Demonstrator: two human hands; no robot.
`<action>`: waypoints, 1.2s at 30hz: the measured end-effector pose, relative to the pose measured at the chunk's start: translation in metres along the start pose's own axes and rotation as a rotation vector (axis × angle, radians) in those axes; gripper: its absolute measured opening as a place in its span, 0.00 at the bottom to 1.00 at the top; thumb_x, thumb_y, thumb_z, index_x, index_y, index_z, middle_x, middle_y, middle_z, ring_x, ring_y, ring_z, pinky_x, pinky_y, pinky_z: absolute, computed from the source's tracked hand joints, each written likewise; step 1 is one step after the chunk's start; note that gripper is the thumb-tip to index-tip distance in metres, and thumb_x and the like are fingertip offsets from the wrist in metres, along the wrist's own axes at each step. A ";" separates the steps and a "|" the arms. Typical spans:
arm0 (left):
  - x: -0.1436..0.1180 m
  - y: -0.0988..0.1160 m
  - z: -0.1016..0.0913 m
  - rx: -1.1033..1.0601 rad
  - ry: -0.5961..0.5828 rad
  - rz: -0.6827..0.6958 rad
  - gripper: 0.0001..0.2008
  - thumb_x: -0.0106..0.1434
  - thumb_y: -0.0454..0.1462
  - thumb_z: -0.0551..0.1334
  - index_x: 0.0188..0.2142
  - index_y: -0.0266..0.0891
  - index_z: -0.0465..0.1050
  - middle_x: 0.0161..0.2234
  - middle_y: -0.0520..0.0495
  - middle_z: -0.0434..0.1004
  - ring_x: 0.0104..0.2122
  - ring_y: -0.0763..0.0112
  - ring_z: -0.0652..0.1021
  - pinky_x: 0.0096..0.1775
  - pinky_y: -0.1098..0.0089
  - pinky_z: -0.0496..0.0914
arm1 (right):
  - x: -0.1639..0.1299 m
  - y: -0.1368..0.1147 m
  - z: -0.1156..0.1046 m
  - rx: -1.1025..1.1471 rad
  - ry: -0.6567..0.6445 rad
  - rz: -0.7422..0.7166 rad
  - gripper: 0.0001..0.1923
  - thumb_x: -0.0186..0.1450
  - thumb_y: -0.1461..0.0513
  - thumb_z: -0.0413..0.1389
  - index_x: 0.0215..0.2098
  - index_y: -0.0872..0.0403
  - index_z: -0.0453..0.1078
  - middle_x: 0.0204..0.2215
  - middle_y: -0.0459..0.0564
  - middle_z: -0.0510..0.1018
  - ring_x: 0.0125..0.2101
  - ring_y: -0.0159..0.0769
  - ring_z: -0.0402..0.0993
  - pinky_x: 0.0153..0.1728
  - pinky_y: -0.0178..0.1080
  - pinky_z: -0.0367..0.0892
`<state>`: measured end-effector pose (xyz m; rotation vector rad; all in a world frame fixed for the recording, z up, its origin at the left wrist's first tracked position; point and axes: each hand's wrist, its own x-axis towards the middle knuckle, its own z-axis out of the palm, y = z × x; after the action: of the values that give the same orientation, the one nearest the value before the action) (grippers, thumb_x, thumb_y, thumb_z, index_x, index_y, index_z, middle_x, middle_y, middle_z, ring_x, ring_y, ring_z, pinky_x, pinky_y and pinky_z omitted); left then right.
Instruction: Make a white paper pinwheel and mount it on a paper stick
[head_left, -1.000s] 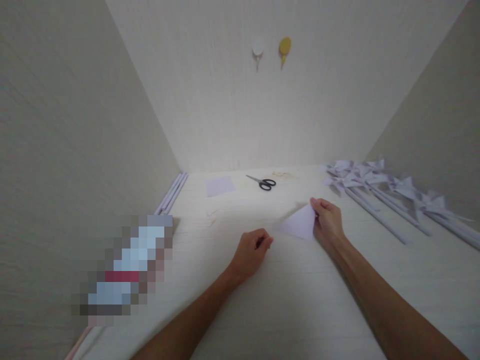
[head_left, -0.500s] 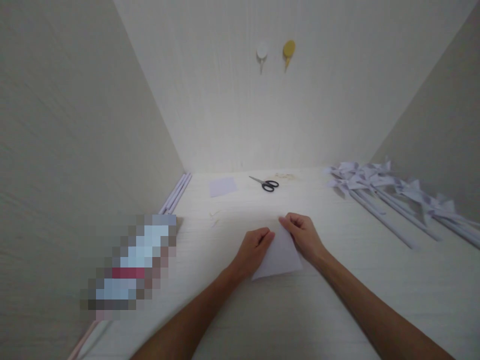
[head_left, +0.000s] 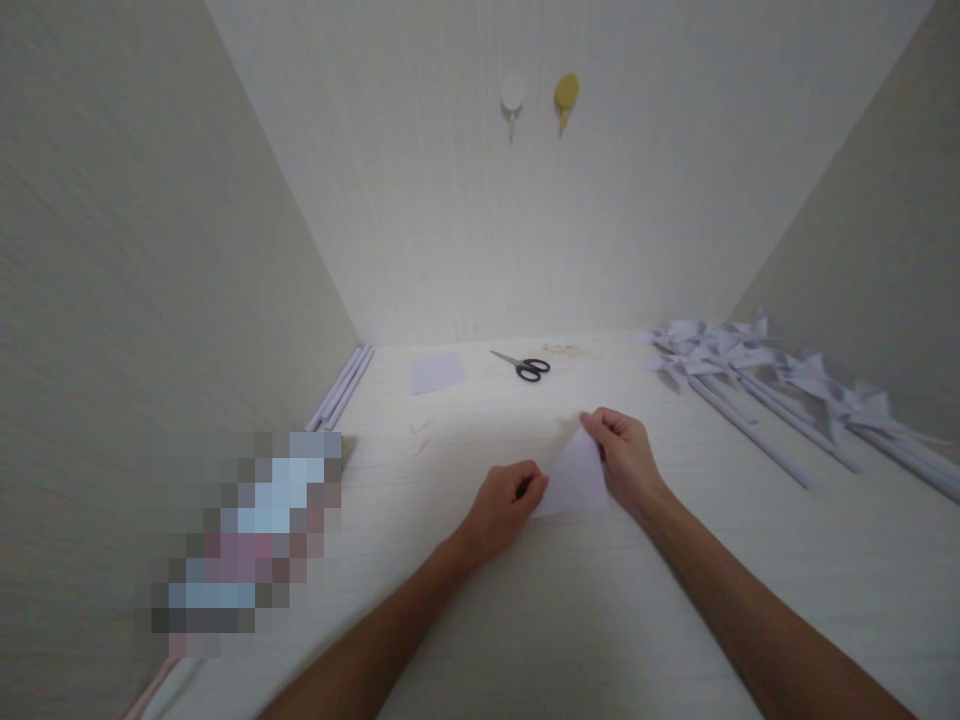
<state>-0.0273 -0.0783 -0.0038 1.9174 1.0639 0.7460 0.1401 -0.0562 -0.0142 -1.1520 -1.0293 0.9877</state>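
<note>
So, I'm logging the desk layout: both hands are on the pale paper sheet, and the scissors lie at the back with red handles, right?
Not quite. The head view shows the scissors have black handles. The rest holds: left hand and right hand are on the paper sheet.

**Colours on the white work surface**

A pale lilac paper sheet (head_left: 574,478) is seen on a white, faintly grained table (head_left: 525,620). Another lilac square (head_left: 437,372) is matched in tint. Black handles are borne by the scissors (head_left: 523,365) (blades silver). The pinwheels (head_left: 750,360) are shown in lilac-white. One white hook (head_left: 513,96) and one yellow hook (head_left: 566,92) are set on a cream wall.
</note>
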 end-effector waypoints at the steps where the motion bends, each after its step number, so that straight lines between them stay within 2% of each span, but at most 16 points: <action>1: 0.000 0.000 0.000 0.002 -0.001 0.005 0.14 0.57 0.40 0.49 0.18 0.38 0.53 0.17 0.56 0.52 0.20 0.78 0.56 0.24 0.73 0.51 | 0.003 0.000 -0.004 0.019 0.035 -0.003 0.17 0.51 0.54 0.57 0.14 0.54 0.57 0.10 0.38 0.53 0.13 0.24 0.47 0.14 0.32 0.42; 7: -0.001 -0.002 0.000 -0.015 0.020 0.020 0.14 0.57 0.41 0.48 0.18 0.38 0.53 0.17 0.56 0.52 0.20 0.78 0.56 0.24 0.73 0.51 | 0.010 -0.005 -0.013 0.120 0.183 0.013 0.15 0.48 0.57 0.59 0.13 0.54 0.58 0.09 0.37 0.54 0.12 0.23 0.47 0.14 0.32 0.42; 14: -0.001 0.002 0.000 -0.042 0.101 -0.007 0.14 0.57 0.40 0.49 0.17 0.37 0.54 0.16 0.56 0.52 0.20 0.79 0.56 0.23 0.73 0.51 | 0.009 -0.009 -0.011 0.176 0.241 0.027 0.16 0.47 0.59 0.60 0.12 0.55 0.58 0.09 0.37 0.53 0.12 0.22 0.48 0.13 0.31 0.43; 17: -0.001 0.001 -0.001 -0.125 0.154 -0.033 0.15 0.57 0.41 0.49 0.17 0.37 0.55 0.15 0.56 0.52 0.18 0.79 0.56 0.22 0.74 0.51 | 0.012 -0.012 -0.018 0.250 0.342 0.008 0.18 0.46 0.58 0.61 0.12 0.55 0.56 0.09 0.37 0.54 0.11 0.21 0.49 0.11 0.30 0.44; 19: -0.001 0.000 -0.002 -0.252 0.184 -0.088 0.15 0.56 0.43 0.50 0.18 0.37 0.56 0.13 0.57 0.52 0.16 0.80 0.55 0.20 0.75 0.50 | 0.015 -0.015 -0.023 0.326 0.371 -0.020 0.17 0.46 0.57 0.62 0.14 0.55 0.58 0.09 0.36 0.54 0.10 0.19 0.46 0.10 0.29 0.43; 21: 0.001 -0.002 -0.002 -0.452 0.160 -0.166 0.16 0.56 0.46 0.50 0.19 0.37 0.58 0.12 0.58 0.54 0.13 0.81 0.56 0.17 0.76 0.50 | 0.016 -0.017 -0.026 0.389 0.308 -0.028 0.14 0.46 0.55 0.61 0.18 0.55 0.63 0.09 0.35 0.55 0.09 0.19 0.43 0.08 0.28 0.40; 23: 0.003 -0.002 -0.001 -0.682 0.048 -0.233 0.20 0.55 0.51 0.49 0.20 0.36 0.60 0.11 0.56 0.59 0.10 0.81 0.59 0.15 0.76 0.51 | 0.015 -0.020 -0.024 0.447 0.232 -0.037 0.13 0.45 0.56 0.61 0.20 0.55 0.65 0.12 0.37 0.60 0.11 0.18 0.48 0.08 0.26 0.41; 25: 0.004 -0.001 -0.001 -0.881 -0.135 -0.291 0.26 0.53 0.56 0.46 0.21 0.35 0.63 0.15 0.50 0.67 0.11 0.78 0.65 0.15 0.76 0.54 | 0.012 -0.022 -0.019 0.493 0.153 -0.040 0.12 0.45 0.56 0.61 0.20 0.56 0.66 0.17 0.41 0.66 0.15 0.20 0.56 0.11 0.25 0.48; 27: 0.004 -0.001 -0.001 -1.001 -0.294 -0.345 0.32 0.51 0.59 0.43 0.23 0.32 0.65 0.20 0.43 0.72 0.14 0.74 0.71 0.15 0.75 0.57 | 0.008 -0.022 -0.012 0.514 0.044 -0.037 0.10 0.48 0.57 0.59 0.21 0.56 0.67 0.19 0.43 0.67 0.18 0.23 0.61 0.16 0.27 0.57; 29: 0.003 0.001 0.000 -1.045 -0.368 -0.382 0.33 0.49 0.60 0.44 0.24 0.31 0.66 0.22 0.42 0.73 0.16 0.70 0.73 0.16 0.74 0.60 | 0.004 -0.022 -0.006 0.517 -0.048 -0.052 0.08 0.51 0.57 0.56 0.23 0.55 0.68 0.19 0.44 0.66 0.20 0.25 0.62 0.19 0.29 0.59; 30: 0.003 0.001 0.001 -1.046 -0.350 -0.382 0.30 0.49 0.59 0.48 0.24 0.31 0.66 0.22 0.43 0.73 0.16 0.70 0.73 0.16 0.74 0.61 | 0.003 -0.022 -0.003 0.516 -0.078 -0.059 0.07 0.52 0.59 0.55 0.25 0.55 0.69 0.19 0.44 0.67 0.21 0.26 0.62 0.20 0.29 0.59; 33: 0.001 0.004 0.005 -1.005 -0.187 -0.336 0.20 0.46 0.51 0.59 0.26 0.35 0.61 0.19 0.51 0.70 0.15 0.72 0.73 0.16 0.76 0.61 | -0.001 -0.020 0.002 0.503 -0.127 -0.072 0.06 0.53 0.62 0.53 0.30 0.54 0.69 0.19 0.44 0.67 0.20 0.27 0.62 0.20 0.30 0.58; 36: -0.001 0.007 0.008 -0.902 -0.070 -0.319 0.21 0.43 0.43 0.65 0.30 0.38 0.56 0.16 0.56 0.68 0.11 0.76 0.68 0.14 0.78 0.58 | -0.002 -0.019 0.005 0.489 -0.114 -0.096 0.07 0.54 0.63 0.53 0.31 0.54 0.69 0.19 0.44 0.69 0.21 0.27 0.62 0.22 0.30 0.59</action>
<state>-0.0187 -0.0838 -0.0020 0.9724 0.7625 0.7826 0.1361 -0.0592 0.0054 -0.6451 -0.8571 1.1581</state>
